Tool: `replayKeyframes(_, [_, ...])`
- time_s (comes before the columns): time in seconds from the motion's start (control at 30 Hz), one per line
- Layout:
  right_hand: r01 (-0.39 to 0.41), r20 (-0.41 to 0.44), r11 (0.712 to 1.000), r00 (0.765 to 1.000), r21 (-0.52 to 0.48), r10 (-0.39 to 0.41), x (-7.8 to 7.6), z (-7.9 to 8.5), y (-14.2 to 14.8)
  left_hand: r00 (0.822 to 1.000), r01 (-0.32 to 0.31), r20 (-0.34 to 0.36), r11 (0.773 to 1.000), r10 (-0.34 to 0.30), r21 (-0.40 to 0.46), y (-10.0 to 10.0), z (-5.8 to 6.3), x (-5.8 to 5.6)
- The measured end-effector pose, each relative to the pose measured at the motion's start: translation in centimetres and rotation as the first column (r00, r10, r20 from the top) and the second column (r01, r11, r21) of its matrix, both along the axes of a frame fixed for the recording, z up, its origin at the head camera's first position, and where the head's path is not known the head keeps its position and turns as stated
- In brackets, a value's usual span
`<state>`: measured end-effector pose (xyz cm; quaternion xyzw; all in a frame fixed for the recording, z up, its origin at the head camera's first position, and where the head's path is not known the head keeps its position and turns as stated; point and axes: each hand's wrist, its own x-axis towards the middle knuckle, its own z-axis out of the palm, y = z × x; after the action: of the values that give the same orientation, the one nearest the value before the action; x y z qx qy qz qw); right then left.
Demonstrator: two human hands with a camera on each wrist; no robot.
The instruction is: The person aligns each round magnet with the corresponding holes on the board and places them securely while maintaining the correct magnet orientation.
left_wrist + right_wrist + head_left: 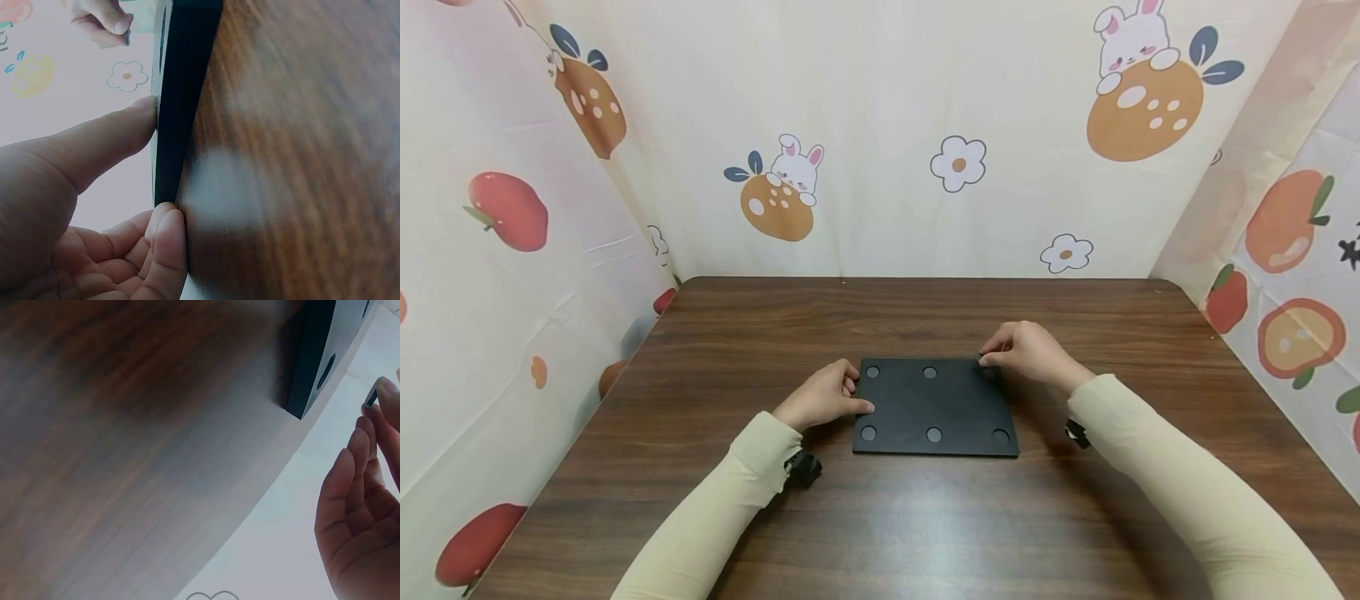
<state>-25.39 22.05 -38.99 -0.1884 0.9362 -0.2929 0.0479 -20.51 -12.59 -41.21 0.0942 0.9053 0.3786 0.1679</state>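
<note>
A flat black rectangular board (932, 408) lies on the table, with several round recesses along its back and front edges. My left hand (823, 396) holds the board's left edge, thumb on the top face and the other fingers curled against the side. Above the board's back right corner, my right hand (1033, 354) pinches a small thin dark disc (372, 398) between thumb and index finger. In the right wrist view the disc is apart from the board, seen edge-on. The back right recess lies partly in the right hand's shadow.
The brown wood-grain table (760, 325) extends around the board on all sides. Pale curtains (880, 100) printed with fruit, rabbits and flowers hang behind it and at both sides. A small black device (803, 468) sits at the left wrist.
</note>
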Motion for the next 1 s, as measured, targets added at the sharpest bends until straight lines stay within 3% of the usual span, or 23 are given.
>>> replayKeyframes(0.37, [0.006, 0.023, 0.999, 1.0, -0.036, -0.005, 1.6, -0.4, 0.5, 1.0, -0.01, 0.009, 1.0, 0.01, 0.009, 0.0, 0.0, 0.0])
replayKeyframes(0.73, [-0.034, -0.037, 0.999, 0.999, -0.033, 0.033, 2.9, -0.6, 1.2, 1.0, -0.012, 0.001, 1.0, 0.012, 0.0, 0.0, 0.0, -0.1])
replayKeyframes(1.0, [-0.037, -0.015, 0.998, 0.999, -0.053, 0.037, 4.2, -0.8, 1.5, 1.0, -0.016, -0.001, 1.0, 0.016, -0.003, 0.0, -0.1, -0.1])
